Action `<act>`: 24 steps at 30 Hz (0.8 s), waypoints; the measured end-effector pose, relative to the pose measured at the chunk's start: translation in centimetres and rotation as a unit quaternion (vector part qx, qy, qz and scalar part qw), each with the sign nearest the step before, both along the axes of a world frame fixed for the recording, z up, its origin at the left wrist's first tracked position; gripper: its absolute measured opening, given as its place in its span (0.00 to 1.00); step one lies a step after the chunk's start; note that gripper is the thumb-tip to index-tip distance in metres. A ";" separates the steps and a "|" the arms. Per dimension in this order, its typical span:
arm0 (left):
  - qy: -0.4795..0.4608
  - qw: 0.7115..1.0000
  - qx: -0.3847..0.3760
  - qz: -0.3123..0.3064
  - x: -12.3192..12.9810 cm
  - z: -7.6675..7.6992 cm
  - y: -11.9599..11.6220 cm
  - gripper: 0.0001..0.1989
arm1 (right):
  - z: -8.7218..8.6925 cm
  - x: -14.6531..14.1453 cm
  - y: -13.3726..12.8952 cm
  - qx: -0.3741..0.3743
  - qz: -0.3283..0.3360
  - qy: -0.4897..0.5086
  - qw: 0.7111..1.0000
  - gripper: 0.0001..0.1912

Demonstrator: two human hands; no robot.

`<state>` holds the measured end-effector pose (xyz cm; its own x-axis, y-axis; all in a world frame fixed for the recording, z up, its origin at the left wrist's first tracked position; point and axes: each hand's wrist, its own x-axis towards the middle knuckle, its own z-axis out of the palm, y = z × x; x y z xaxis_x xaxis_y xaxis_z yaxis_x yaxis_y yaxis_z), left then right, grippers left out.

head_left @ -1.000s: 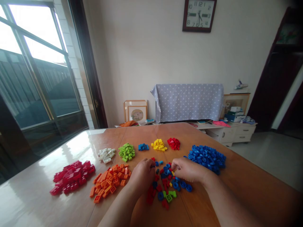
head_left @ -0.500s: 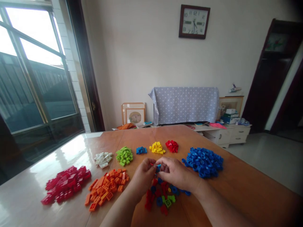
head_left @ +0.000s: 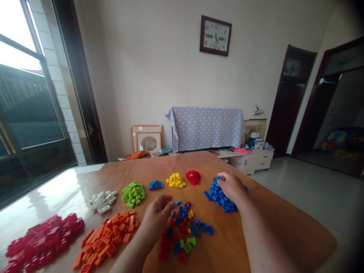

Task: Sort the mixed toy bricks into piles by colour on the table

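My left hand (head_left: 159, 214) is closed in a pinch above the table, beside a mixed heap of toy bricks (head_left: 182, 233). A bit of red shows at its fingertips, a small brick mostly hidden by the fingers. A small light-blue brick (head_left: 178, 203) is just past those fingertips; whether they touch it I cannot tell. My right hand (head_left: 231, 185) reaches over the pile of round blue bricks (head_left: 220, 199), its thumb and forefinger pinched around a round blue brick (head_left: 218, 178) at the top. The hand and wrist hide part of that pile.
Across the table (head_left: 227, 246) lie piles of dark pink bricks (head_left: 47, 240), orange bricks (head_left: 109, 239), white bricks (head_left: 104, 201), lime green bricks (head_left: 133, 194), flat blue bricks (head_left: 156, 185), yellow bricks (head_left: 175, 180) and red bricks (head_left: 193, 177). A cloth-covered object (head_left: 206, 129) stands beyond.
My right hand has left my left hand and moved right to the round blue pile. My left hand stays pinched near the mixed heap. The view has turned right.
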<state>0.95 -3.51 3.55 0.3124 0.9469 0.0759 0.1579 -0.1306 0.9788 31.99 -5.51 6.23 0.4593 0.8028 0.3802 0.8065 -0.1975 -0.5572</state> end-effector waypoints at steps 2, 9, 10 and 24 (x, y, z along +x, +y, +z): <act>0.006 1.000 0.008 0.005 -0.1 0.0 0.1 0.23 | -0.3 1.4 -0.1 -0.028 -0.054 -0.004 0.998 0.15; 0.015 0.999 0.039 0.032 -0.7 -0.2 0.6 0.21 | -1.1 2.4 0.1 -0.021 -0.077 0.014 0.997 0.16; 0.017 0.998 0.045 0.042 -0.8 -0.3 0.8 0.21 | -1.1 2.4 0.2 -0.007 -0.081 0.021 0.996 0.17; 0.211 0.955 0.117 0.172 -2.7 -1.7 2.3 0.11 | -0.5 -4.9 -0.1 -0.026 0.204 0.067 0.976 0.12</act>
<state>-1.75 -1.16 1.80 0.0359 0.9715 0.2345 0.6048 -0.2079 0.7688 27.14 -5.56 5.70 0.1401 0.9458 0.2928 0.7442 0.0944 -0.6612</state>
